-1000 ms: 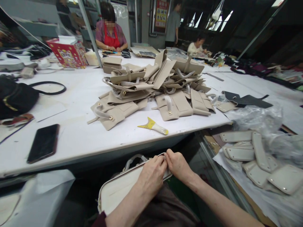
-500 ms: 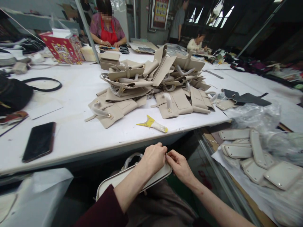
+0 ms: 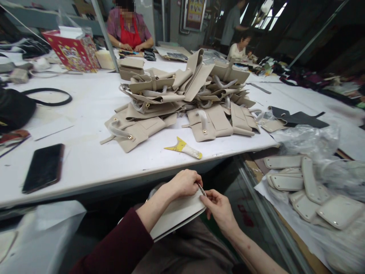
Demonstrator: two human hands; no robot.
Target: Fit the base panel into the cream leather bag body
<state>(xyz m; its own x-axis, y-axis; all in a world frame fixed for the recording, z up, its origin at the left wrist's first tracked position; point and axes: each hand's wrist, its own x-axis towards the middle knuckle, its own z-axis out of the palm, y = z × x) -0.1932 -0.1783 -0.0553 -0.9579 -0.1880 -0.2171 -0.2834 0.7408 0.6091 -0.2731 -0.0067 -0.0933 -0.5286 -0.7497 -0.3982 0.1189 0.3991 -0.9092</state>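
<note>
A cream leather bag (image 3: 178, 213) rests on my lap below the table edge, its flat side facing up. My left hand (image 3: 186, 184) reaches across it and grips the far edge near the right corner, fingers curled over. At that same corner, my right hand (image 3: 218, 207) pinches the bag's edge between thumb and fingers. Part of the bag is hidden behind my left forearm. On the table just beyond lies a yellow and white forked tool (image 3: 184, 147).
Beige leather bag pieces (image 3: 211, 123) with wrapped handles are heaped on the white table (image 3: 97, 167). A phone (image 3: 44, 167) lies left. Cream panels (image 3: 310, 179) and clear plastic (image 3: 308, 139) sit at right. A co-worker in a red apron (image 3: 129, 32) works across the table.
The bag has tilted, showing more of its flat side near the right corner. My right hand has shifted slightly right and down along the edge. A standing person behind has moved right.
</note>
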